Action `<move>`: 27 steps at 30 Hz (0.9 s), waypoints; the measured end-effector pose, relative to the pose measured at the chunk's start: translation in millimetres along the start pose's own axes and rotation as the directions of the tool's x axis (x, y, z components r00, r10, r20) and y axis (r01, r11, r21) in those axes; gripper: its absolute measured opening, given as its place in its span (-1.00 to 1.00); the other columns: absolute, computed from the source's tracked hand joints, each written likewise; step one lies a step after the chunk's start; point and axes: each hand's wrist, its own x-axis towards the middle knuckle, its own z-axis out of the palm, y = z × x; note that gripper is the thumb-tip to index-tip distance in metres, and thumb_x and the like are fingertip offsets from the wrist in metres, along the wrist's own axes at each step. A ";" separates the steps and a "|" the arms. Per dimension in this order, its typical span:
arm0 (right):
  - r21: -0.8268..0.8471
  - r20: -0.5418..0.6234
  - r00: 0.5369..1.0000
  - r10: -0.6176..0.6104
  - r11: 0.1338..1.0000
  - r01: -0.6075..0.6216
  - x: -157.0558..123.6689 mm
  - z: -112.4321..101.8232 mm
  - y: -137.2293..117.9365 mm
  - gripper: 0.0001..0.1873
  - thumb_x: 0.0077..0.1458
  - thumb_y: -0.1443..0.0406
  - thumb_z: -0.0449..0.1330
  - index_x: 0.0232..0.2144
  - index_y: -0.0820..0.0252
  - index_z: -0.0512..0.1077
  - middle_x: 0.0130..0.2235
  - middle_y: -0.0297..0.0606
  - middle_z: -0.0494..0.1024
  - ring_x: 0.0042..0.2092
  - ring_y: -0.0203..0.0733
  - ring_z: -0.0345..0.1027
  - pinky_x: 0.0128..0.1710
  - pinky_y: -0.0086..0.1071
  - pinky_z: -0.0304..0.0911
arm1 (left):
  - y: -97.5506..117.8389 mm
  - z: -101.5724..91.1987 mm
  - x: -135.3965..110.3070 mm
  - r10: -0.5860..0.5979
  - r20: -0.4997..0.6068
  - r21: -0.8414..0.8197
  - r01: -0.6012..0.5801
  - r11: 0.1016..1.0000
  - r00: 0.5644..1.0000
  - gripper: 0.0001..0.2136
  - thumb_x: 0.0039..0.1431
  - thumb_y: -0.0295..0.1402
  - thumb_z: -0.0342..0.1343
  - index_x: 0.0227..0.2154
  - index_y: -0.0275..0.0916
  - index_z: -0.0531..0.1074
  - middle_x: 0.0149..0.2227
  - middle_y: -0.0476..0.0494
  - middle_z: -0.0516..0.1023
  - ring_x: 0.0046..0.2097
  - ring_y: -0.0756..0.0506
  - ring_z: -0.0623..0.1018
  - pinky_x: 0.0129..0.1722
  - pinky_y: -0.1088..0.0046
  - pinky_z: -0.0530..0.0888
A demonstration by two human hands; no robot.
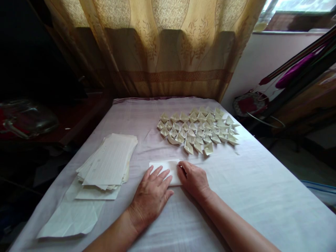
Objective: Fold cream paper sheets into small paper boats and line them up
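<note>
A folded sheet of white paper (pixel 172 168) lies flat on the cloth-covered table in front of me. My left hand (pixel 154 190) rests on its left part with fingers spread. At the paper's right edge, my right hand (pixel 194 178) is closed, its thumb and fingers pinching the sheet. Beyond the hands, to the right, several folded paper boats (pixel 193 131) stand close together in rows. A stack of printed sheets (pixel 109 162) sits to the left of my left hand.
Under the stack, a loose creased sheet (pixel 73 213) reaches toward the near left table edge. A pale cloth (pixel 249 206) covers the table. A patterned curtain (pixel 168 52) hangs behind it. On the right are a wall and a small bag (pixel 250 103); a plastic-wrapped item (pixel 26 117) lies at left.
</note>
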 end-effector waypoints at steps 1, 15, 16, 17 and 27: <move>0.001 -0.002 1.000 0.004 1.000 -0.004 -0.1 0.3 -0.1 -0.77 0.24 0.31 0.02 -0.41 0.16 0.43 -0.47 -0.29 0.57 -0.46 -0.25 0.44 -0.46 -0.43 0.00 | 3.3 0.2 2.2 0.017 0.040 0.014 -0.017 1.000 0.999 -0.66 0.35 -0.18 0.00 0.09 -0.16 0.42 0.14 -0.14 0.50 0.23 -0.23 0.38 0.28 0.02 0.21; 0.196 -0.058 0.994 0.097 0.977 -0.084 0.8 -0.1 0.2 -0.80 0.22 0.28 0.02 -0.24 0.17 0.43 -0.48 -0.35 0.56 -0.46 -0.25 0.45 -0.43 -0.45 0.11 | -1.9 14.2 2.9 -0.013 0.145 -0.007 0.014 1.000 0.989 -0.51 0.30 -0.03 0.02 0.22 -0.10 0.30 0.26 -0.14 0.37 0.28 -0.22 0.32 0.25 0.10 0.27; 0.190 -0.047 0.995 0.092 0.978 -0.082 0.8 -0.8 0.1 -0.81 0.22 0.29 0.02 -0.27 0.16 0.43 -0.47 -0.33 0.57 -0.45 -0.25 0.45 -0.42 -0.45 0.11 | -1.9 14.3 3.1 -0.015 0.144 -0.016 0.018 1.000 0.989 -0.51 0.30 -0.03 0.01 0.22 -0.10 0.30 0.26 -0.13 0.37 0.28 -0.23 0.32 0.25 0.10 0.28; 0.181 -0.033 0.996 0.084 0.980 -0.076 0.8 -1.4 0.1 -0.81 0.22 0.30 0.01 -0.29 0.16 0.42 -0.45 -0.32 0.57 -0.43 -0.25 0.45 -0.41 -0.45 0.11 | -1.9 14.2 3.3 -0.018 0.144 -0.023 0.022 0.999 0.989 -0.51 0.30 -0.03 0.01 0.22 -0.09 0.30 0.26 -0.13 0.36 0.28 -0.23 0.32 0.25 0.09 0.28; 0.148 0.020 0.998 0.061 0.987 -0.063 0.7 -1.6 2.2 -0.79 0.25 0.30 0.00 -0.35 0.14 0.42 -0.37 -0.28 0.57 -0.40 -0.25 0.42 -0.40 -0.44 0.07 | -1.1 11.8 4.5 -0.034 0.162 -0.031 0.040 0.999 0.986 -0.51 0.30 -0.03 0.01 0.22 -0.09 0.30 0.27 -0.09 0.35 0.29 -0.22 0.30 0.26 0.09 0.27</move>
